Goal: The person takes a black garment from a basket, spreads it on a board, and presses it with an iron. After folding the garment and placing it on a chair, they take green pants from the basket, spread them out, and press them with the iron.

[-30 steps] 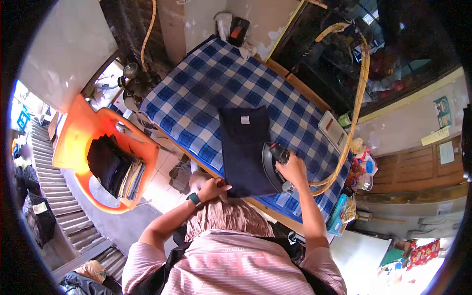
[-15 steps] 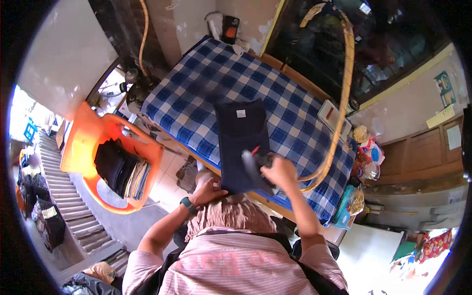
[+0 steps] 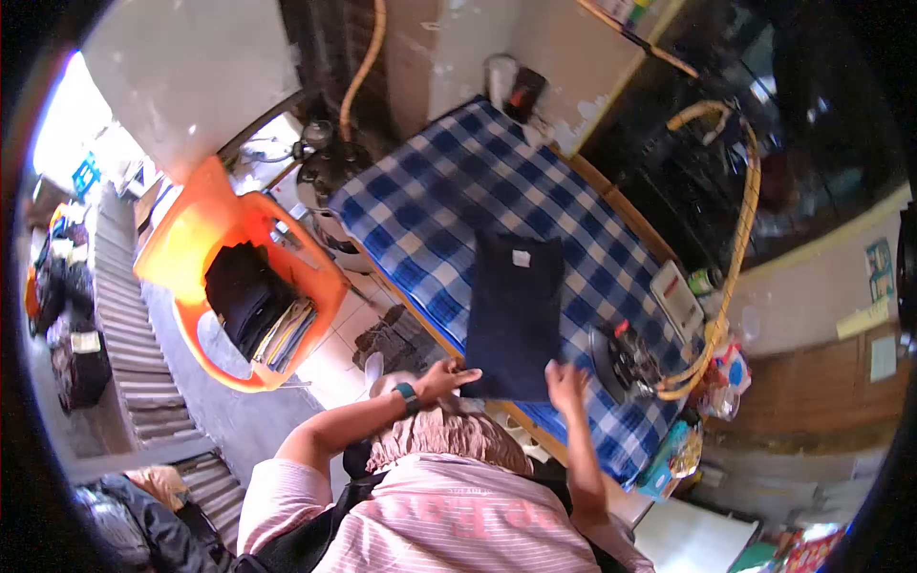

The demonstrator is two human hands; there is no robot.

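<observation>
A folded dark navy garment (image 3: 516, 320) with a small white label near its far end lies flat on the blue-and-white checked cloth (image 3: 420, 210). At its near left corner, my left hand (image 3: 447, 379), with a dark watch on the wrist, has its fingers closed on the edge. My right hand (image 3: 567, 384) is at the near right corner, fingers closed at the fabric edge. Just right of it, the dark iron (image 3: 623, 361) with a red part rests on the checked cloth, held by neither hand.
A yellowish hose (image 3: 743, 258) arcs from the iron up over the right side. To the left stands an orange chair (image 3: 330, 296) with a stack of folded clothes (image 3: 250, 306). A pale flat device (image 3: 676, 302) lies at the table's right edge, near plastic packages (image 3: 731, 377).
My right hand has let go of the iron, which now stands to the right, and has moved to the garment's near right corner. My left hand stays at the left corner. The view has shifted.
</observation>
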